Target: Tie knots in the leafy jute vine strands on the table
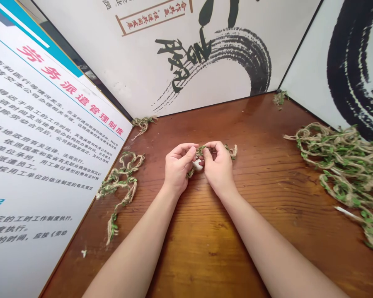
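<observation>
A cord of tan twine set with small green leaves (201,150) is held up at the centre of the frame, between the two hands. The left hand (176,167) has its fingers curled in and its thumb and forefinger closed on the cord; the right hand (218,167) has a similar bent-finger pinch just beside it, thumb towards the viewer. Holding it at two near points probably keeps the short span between them steady and lets the fingertips work finely. One part of the cord shows beyond the right hand, and another bit hangs under the left fingers. Just below the fingertips is a small white object (198,165), partly hidden; whether it touches the cord or a hand cannot be told.

Both forearms reach in from the bottom edge over the brown wooden table (205,244). At the right of the frame lies a large, loose tangle of leafy twine (345,165), with a thin white stick (345,212) at its lower left side. A smaller leafy tangle (124,180) lies at the left, near the white panel printed with text (49,136). These sit to either side of the hands, perhaps so that the middle leaves room to work. Two little clumps lie farther off: one twine clump at upper left (143,122), one leafy clump at upper right (279,98). A white scrap (84,253) is at lower left. No container can be made out; the tangles rest directly on the wood.
</observation>
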A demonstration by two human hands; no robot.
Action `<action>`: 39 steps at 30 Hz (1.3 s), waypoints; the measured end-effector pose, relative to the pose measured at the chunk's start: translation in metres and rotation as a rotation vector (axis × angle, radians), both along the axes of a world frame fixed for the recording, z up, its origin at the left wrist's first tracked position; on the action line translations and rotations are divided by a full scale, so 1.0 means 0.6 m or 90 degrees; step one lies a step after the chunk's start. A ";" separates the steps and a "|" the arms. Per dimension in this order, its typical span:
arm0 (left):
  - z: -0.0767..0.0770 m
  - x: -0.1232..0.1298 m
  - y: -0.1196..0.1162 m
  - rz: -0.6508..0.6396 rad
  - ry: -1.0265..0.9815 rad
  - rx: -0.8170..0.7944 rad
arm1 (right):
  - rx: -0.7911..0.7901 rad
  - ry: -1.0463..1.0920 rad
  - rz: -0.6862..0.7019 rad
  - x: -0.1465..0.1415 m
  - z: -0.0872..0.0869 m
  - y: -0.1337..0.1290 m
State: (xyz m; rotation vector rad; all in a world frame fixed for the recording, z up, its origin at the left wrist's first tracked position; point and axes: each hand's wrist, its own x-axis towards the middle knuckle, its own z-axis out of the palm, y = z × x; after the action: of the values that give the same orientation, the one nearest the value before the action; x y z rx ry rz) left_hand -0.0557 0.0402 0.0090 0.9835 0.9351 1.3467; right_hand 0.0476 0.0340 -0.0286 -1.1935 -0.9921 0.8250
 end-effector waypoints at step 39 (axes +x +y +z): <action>-0.006 -0.002 0.015 0.191 -0.076 -0.043 | -0.102 0.169 -0.121 0.011 0.038 -0.015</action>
State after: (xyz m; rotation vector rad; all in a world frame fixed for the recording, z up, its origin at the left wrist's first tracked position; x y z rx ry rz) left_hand -0.0568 0.0492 0.0053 0.7220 1.0582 1.5943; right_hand 0.0541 0.0251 -0.0058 -1.2547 -0.5966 0.8962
